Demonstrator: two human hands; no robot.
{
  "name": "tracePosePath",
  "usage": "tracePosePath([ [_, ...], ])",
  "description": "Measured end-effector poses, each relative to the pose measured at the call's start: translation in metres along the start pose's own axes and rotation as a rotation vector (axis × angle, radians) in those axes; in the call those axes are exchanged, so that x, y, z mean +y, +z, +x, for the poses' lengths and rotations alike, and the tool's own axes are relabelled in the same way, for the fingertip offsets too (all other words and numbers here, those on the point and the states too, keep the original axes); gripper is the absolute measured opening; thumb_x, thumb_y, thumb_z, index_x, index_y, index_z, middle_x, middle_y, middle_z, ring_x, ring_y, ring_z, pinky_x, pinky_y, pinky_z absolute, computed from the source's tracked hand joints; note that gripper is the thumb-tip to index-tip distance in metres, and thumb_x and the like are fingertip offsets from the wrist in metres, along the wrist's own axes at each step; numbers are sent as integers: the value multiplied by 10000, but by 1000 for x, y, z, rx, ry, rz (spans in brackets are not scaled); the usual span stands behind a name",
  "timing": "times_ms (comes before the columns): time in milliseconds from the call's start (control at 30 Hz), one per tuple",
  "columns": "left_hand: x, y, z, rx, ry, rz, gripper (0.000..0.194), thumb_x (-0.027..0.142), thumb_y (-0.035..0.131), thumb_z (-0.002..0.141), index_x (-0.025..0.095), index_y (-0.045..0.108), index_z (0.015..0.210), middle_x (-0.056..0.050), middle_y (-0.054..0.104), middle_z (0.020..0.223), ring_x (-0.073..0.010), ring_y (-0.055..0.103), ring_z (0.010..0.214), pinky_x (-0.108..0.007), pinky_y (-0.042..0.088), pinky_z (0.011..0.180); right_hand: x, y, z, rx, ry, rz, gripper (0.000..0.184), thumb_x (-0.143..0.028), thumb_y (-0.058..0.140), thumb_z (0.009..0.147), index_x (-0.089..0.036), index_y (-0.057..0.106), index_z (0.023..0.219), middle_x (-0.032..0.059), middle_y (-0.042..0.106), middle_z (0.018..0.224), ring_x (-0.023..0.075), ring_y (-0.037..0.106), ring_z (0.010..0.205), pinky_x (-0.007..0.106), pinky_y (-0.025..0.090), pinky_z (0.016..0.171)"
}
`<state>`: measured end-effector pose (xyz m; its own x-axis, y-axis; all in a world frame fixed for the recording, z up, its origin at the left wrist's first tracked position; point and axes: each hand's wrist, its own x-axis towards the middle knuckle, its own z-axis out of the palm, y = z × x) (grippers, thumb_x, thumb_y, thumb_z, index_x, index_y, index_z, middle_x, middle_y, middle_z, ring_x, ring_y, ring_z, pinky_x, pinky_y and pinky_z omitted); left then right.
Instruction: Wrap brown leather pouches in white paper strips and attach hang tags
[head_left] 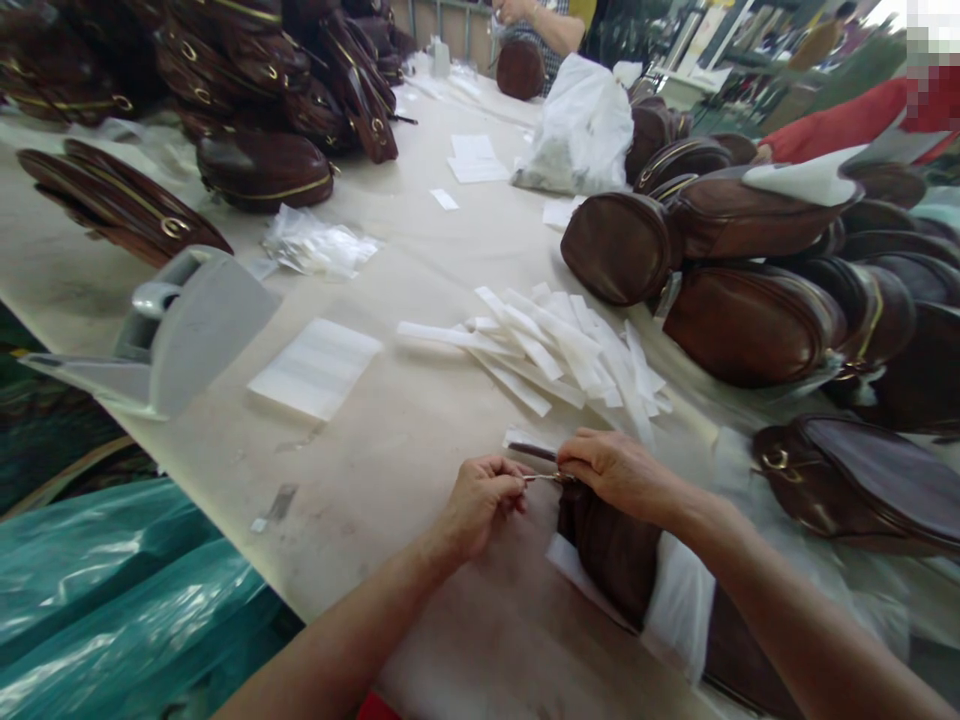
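Observation:
My left hand [480, 500] is closed in a pinch on a thin metal zipper pull [541, 477] at the top of a brown leather bag [607, 550] lying at the table's near edge. My right hand [619, 475] is closed on the bag's top edge, right beside the pull. White paper wrapping [679, 610] lies partly round the bag under my right forearm. A heap of white paper strips [570, 360] lies just beyond both hands.
Brown leather bags are stacked at the right [750, 320] and the far left [262, 170]. A grey tool [180, 335] sits on the left, with a white pad [315, 368] and a clear plastic packet [319, 245]. A white plastic bag [581, 125] and another person's arm [547, 20] lie beyond.

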<state>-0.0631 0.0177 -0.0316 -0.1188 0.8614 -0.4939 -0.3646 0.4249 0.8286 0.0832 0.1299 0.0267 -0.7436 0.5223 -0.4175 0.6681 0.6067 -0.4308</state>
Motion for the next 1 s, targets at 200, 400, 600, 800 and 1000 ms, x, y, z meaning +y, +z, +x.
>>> tracePosePath([
  [200,7,-3,5,18,-13,-371,109,211,603,494,123,564,546,-46,625,601,-66,476,439,-184,282,410,-6,9,-1,43,-100,11,225,-186,464,863,-195,687,891,52,649,901,155,588,802,252,399,735],
  [400,6,-4,6,26,4,-389,103,213,609,508,136,562,557,0,560,493,-68,462,433,-181,288,421,-12,10,1,0,-67,-61,230,-162,461,856,-181,691,851,47,645,857,141,583,739,236,375,671],
  [600,5,-4,7,1,7,-373,149,239,629,548,131,544,604,-2,558,493,-72,479,426,-177,297,418,-9,13,1,53,-74,-20,219,-162,451,853,-168,668,828,51,643,836,139,576,733,233,380,677],
  [800,4,3,10,6,64,-217,494,177,671,544,156,538,1019,-2,624,840,-80,562,473,-186,382,414,-4,16,0,98,-78,15,225,-172,439,850,-160,661,818,51,632,799,138,570,708,240,385,673],
  [1000,2,13,18,-45,231,202,206,252,583,733,151,655,898,11,603,685,-68,505,470,-182,397,448,-4,17,0,103,-59,21,205,-116,455,821,-152,655,790,43,609,771,132,558,697,232,376,658],
])
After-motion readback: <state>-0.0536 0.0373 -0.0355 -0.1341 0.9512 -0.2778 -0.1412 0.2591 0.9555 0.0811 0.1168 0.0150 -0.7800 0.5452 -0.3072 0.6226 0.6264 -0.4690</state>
